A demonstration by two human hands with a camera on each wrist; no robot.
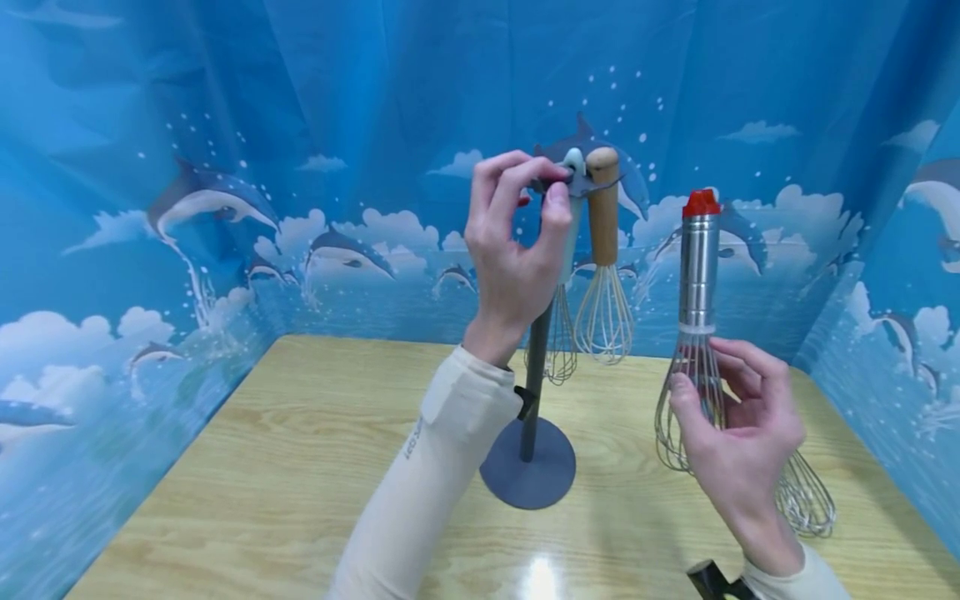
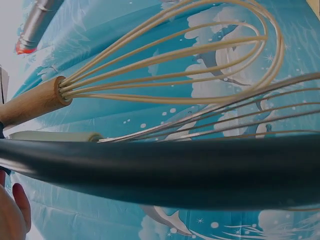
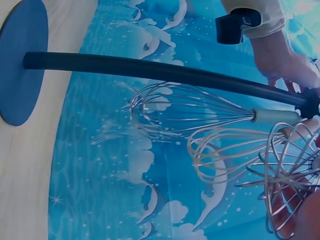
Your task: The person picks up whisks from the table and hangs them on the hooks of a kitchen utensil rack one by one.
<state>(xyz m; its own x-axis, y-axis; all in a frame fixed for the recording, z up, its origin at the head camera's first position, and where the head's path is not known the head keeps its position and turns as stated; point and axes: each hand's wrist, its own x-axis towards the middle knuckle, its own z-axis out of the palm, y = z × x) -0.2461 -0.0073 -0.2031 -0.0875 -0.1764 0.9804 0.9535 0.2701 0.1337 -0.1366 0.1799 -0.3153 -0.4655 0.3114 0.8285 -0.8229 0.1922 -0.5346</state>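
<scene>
The slim dark stand (image 1: 536,392) is looking the likeliest thing to tip: it is resting on one small round base while two whisks are already hanging from its top, and the left hand (image 1: 517,242) is pinching at that top hook, so a sideways tug there could be rocking the post or knocking the pale-handled whisk (image 1: 564,333) and the wooden-handled whisk (image 1: 604,267) off their hooks. The right hand (image 1: 738,450) is holding a steel whisk with a red cap (image 1: 698,275) upright by its wires rather than its handle, well to the right of the stand, and that loose grip could be letting the heavy handle topple. The left forearm is reaching up, fingers curled against the thumb; the right palm is turning inward, fingers wrapping the wire cage above the wooden table (image 1: 262,467).
</scene>
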